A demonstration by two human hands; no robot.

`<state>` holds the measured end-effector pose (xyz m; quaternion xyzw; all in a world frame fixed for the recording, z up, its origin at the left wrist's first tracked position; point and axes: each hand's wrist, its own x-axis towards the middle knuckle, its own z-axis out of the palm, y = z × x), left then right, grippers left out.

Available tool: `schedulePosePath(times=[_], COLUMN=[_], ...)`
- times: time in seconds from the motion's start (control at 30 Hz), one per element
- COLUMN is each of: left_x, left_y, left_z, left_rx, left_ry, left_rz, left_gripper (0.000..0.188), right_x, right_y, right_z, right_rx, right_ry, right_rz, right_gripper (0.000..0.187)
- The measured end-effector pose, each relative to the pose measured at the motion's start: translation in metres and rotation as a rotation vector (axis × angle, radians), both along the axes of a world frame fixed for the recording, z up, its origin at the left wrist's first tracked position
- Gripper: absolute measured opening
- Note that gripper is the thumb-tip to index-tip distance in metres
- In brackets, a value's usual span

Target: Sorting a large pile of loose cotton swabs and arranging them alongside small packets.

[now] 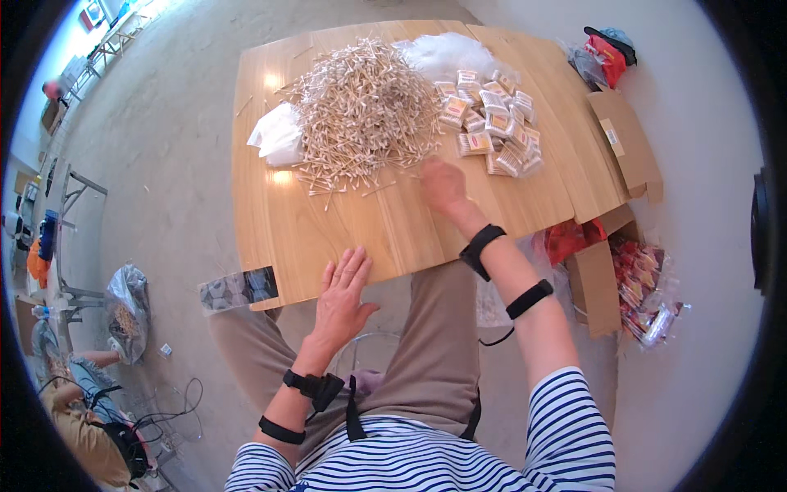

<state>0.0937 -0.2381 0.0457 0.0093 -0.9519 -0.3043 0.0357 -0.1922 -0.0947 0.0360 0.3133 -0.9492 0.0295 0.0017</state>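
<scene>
A big heap of loose cotton swabs [361, 107] covers the far middle of the wooden table [328, 230]. My right hand [445, 187] is over the tabletop at the heap's near right edge; motion blurs its fingers, so I cannot see whether they hold anything. Flat at the table's near edge, my left hand [346, 293] has its fingers stretched out, holding nothing. To the right of the heap lie several packed bundles of cotton swabs [496, 123] in clear wrapping.
Clear plastic bags [451, 56] lie behind the packs, and a white bag [277, 135] rests left of the heap. Right of the table is an open cardboard box [593, 287] beside red packaging [643, 283]. Another person [86, 410] sits at lower left.
</scene>
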Motion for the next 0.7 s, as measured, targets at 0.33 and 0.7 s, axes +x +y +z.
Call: schedulePosePath(times=[0.33, 0.7], left_x=[0.001, -0.001], left_y=[-0.003, -0.001], left_z=[0.003, 0.002], left_rx=[0.01, 0.0], left_ry=[0.0, -0.028], left_rz=[-0.02, -0.028], left_gripper=[0.091, 0.093], right_x=[0.001, -0.093], right_y=[0.0, 0.147], right_z=[0.019, -0.002], right_rx=[-0.294, -0.421], right_ry=[0.06, 0.12], right_rz=[-0.29, -0.817], right_gripper=[0.012, 0.012])
